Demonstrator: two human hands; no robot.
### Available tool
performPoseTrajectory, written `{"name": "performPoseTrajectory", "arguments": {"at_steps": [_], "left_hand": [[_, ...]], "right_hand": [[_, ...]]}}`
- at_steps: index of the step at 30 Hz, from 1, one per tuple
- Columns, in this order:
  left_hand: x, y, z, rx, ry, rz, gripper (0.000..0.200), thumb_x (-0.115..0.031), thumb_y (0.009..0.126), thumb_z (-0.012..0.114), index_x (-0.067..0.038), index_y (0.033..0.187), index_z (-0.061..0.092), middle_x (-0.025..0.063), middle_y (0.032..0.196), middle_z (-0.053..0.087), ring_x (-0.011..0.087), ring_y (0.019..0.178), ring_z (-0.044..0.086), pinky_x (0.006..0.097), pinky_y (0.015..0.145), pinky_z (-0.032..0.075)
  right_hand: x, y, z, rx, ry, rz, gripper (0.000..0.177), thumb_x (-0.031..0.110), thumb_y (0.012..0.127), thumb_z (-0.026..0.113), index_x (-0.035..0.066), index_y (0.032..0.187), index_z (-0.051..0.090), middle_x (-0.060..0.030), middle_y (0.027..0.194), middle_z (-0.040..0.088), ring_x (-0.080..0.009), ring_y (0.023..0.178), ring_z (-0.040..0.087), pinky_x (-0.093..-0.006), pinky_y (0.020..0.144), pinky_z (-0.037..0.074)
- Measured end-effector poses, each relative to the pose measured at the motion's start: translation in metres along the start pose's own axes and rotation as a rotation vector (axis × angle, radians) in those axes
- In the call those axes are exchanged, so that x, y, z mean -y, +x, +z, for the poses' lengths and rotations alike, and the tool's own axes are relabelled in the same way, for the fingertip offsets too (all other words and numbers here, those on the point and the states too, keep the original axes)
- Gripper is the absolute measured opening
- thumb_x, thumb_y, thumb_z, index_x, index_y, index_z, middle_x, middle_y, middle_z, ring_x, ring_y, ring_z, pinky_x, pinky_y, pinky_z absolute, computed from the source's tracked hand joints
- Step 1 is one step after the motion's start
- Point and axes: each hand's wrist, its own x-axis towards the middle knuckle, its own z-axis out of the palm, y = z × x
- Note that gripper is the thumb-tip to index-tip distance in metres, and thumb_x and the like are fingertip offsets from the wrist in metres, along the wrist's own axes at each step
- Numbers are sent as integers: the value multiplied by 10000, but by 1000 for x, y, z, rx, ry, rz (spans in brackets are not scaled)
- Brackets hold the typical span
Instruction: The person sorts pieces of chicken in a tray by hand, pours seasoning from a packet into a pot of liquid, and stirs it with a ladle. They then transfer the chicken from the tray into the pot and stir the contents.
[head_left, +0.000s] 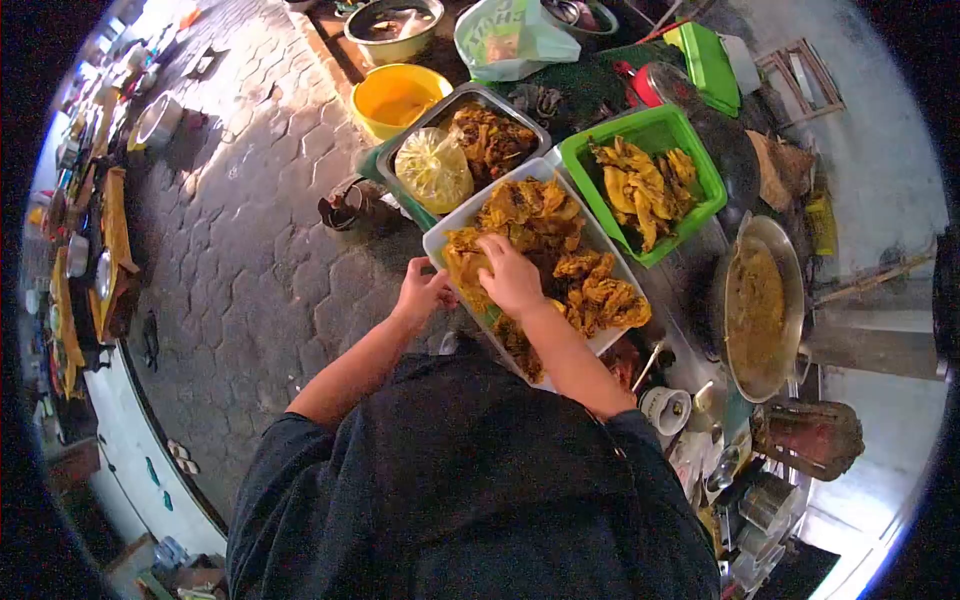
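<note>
A white rectangular tray (627, 270) in front of me holds yellow-brown cooked pieces (603, 296), heaped mostly at its far and right parts. My right hand (508, 275) reaches over the tray's left part, fingers bent down onto a yellow piece (465, 262); whether it grips the piece cannot be made out. At the tray's left edge is my left hand (425, 293), fingers curled close to the rim; what they hold, if anything, is hidden. Beyond the tray, a metal pan (543, 143) contains a clear bag of yellow food (433, 170) and darker pieces (490, 139).
Right of the tray stand a green basket (712, 190) of yellow pieces and a large wok (733, 330). A yellow bowl (366, 112), a metal basin (393, 50) and a plastic bag (535, 45) are farther back. Paved floor (250, 270) lies left.
</note>
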Motion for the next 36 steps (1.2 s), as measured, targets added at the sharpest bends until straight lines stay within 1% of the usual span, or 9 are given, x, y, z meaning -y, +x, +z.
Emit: {"name": "performPoseTrajectory", "arguments": {"at_steps": [5, 7, 14, 16, 22, 28, 32, 35, 36], "left_hand": [[4, 1, 0, 10, -25, 29, 451, -148, 898, 534, -7, 1216, 247, 153, 799, 570, 209, 587, 593, 338, 503, 501], [2, 0, 2, -21, -5, 37, 437, -134, 895, 535, -13, 1207, 254, 153, 801, 569, 210, 584, 594, 339, 504, 505], [4, 2, 2, -11, 12, 35, 398, -141, 902, 534, -13, 1177, 277, 140, 776, 579, 203, 582, 597, 344, 506, 516], [7, 4, 1, -5, 21, 34, 388, -127, 900, 530, -17, 1172, 276, 138, 758, 574, 205, 565, 597, 339, 491, 514], [10, 8, 0, 10, -1, 84, 378, -123, 902, 532, -14, 1160, 278, 135, 735, 576, 203, 555, 595, 343, 474, 509], [1, 1, 4, -22, 58, 36, 391, -129, 899, 540, -17, 1171, 283, 127, 730, 573, 204, 549, 588, 340, 459, 493], [13, 9, 0, -12, 3, 83, 381, -131, 902, 532, 0, 1163, 287, 133, 714, 585, 200, 543, 587, 331, 460, 482], [16, 11, -2, 7, 60, 107, 374, -129, 907, 521, 10, 1161, 283, 137, 701, 590, 198, 540, 586, 329, 465, 478], [16, 11, -3, 11, 79, 113, 371, -128, 910, 514, 13, 1161, 280, 138, 694, 592, 197, 538, 586, 329, 467, 477]], "right_hand": [[14, 41, 22, -35, -107, -31, 499, 204, 780, 635, 77, 1220, 437, -121, 1232, 476, -323, 1035, 549, -423, 819, 480], [19, 52, 23, 92, -231, 60, 455, 215, 772, 646, 81, 1166, 463, -105, 1141, 515, -303, 957, 592, -422, 754, 507], [10, 72, 47, 66, -412, -13, 341, 204, 719, 677, 45, 997, 561, -107, 1003, 555, -281, 819, 634, -412, 663, 520], [8, 74, 48, -33, -407, -115, 125, 120, 768, 575, 37, 849, 619, -132, 870, 597, -307, 753, 641, -418, 666, 525], [-3, 85, 51, -63, -467, -223, 141, 85, 789, 510, 11, 861, 606, -147, 798, 596, -299, 692, 643, -407, 591, 531], [3, 65, 25, -53, -446, -315, 152, 92, 767, 530, 8, 889, 566, -147, 798, 587, -284, 626, 635, -385, 524, 522], [-2, 46, 8, 15, -516, -291, 201, 170, 722, 635, 36, 831, 532, -117, 822, 577, -267, 702, 632, -384, 574, 516], [-2, 18, -12, -5, -404, -336, 206, 169, 765, 599, 30, 907, 543, -135, 872, 578, -290, 746, 628, -387, 591, 518], [6, 4, -28, -121, -198, -237, 239, 185, 762, 618, 33, 928, 539, -131, 894, 575, -304, 792, 617, -395, 636, 511]]}}
